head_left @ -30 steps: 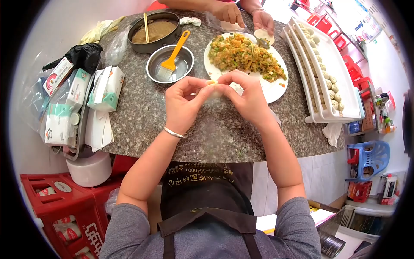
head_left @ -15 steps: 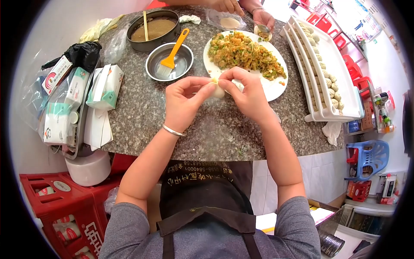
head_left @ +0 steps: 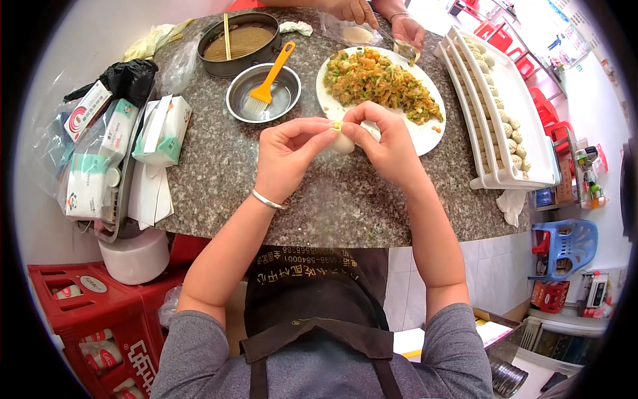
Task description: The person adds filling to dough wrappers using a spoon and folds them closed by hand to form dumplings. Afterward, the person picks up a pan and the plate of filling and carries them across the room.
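Note:
My left hand (head_left: 287, 159) and my right hand (head_left: 387, 147) meet above the table's middle, both closed on one small pale dumpling (head_left: 343, 143). Fingertips and thumbs pinch the rim of its dough, and a bit of yellow-green filling shows at the top. Just beyond my right hand lies a white plate (head_left: 425, 138) heaped with chopped orange-and-green filling (head_left: 382, 83). Left of the plate stands a metal bowl (head_left: 288, 86), with an orange-handled brush (head_left: 271, 80) resting in it.
Stacked white trays (head_left: 525, 86) at the right hold rows of dumplings (head_left: 515, 143). A round dark pan (head_left: 249, 61) with chopsticks stands far left, tissue packs (head_left: 166, 133) nearer. Across the table, a co-worker's hand (head_left: 407, 31) holds a filled wrapper.
My fingers have shifted slightly on the dumpling, and its round body shows a little more. Across the table, the co-worker's spoon is no longer plainly seen over the wrapper, which looks more folded.

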The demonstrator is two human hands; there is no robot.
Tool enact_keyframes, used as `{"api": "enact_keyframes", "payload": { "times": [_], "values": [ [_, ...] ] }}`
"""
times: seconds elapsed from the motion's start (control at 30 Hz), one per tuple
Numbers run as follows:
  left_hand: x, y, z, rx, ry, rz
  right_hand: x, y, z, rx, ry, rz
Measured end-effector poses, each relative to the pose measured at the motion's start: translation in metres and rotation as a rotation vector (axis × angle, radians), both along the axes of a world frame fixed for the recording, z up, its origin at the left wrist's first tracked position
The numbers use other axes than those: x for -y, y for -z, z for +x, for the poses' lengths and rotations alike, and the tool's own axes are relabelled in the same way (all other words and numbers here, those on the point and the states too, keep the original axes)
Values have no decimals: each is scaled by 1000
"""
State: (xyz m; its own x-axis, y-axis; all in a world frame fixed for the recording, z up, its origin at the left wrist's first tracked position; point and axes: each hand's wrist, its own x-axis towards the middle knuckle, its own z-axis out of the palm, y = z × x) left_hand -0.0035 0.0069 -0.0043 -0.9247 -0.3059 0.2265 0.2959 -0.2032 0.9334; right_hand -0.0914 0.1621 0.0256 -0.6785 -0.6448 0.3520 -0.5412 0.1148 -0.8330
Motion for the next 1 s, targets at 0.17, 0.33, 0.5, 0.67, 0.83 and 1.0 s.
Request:
{"api": "enact_keyframes", "payload": {
  "times": [0.17, 0.33, 0.5, 0.67, 0.83, 1.0],
  "values": [
    [0, -8, 3, 104, -67, -74, 2, 2, 4, -9, 40, 13],
    [-4, -2, 2, -5, -78, -176, 2, 3, 3, -71, 80, 23],
    [2, 3, -1, -4, 28, -64, -4, -1, -4, 90, 45, 73],
    [0, 2, -1, -82, 7, -109, -1, 3, -2, -10, 1, 9],
    [0, -7, 3, 70, -86, -85, 1, 1, 3, -24, 28, 10],
    [0, -4, 1, 57, -30, -11, 3, 3, 2, -75, 98, -36]
  ]
}}
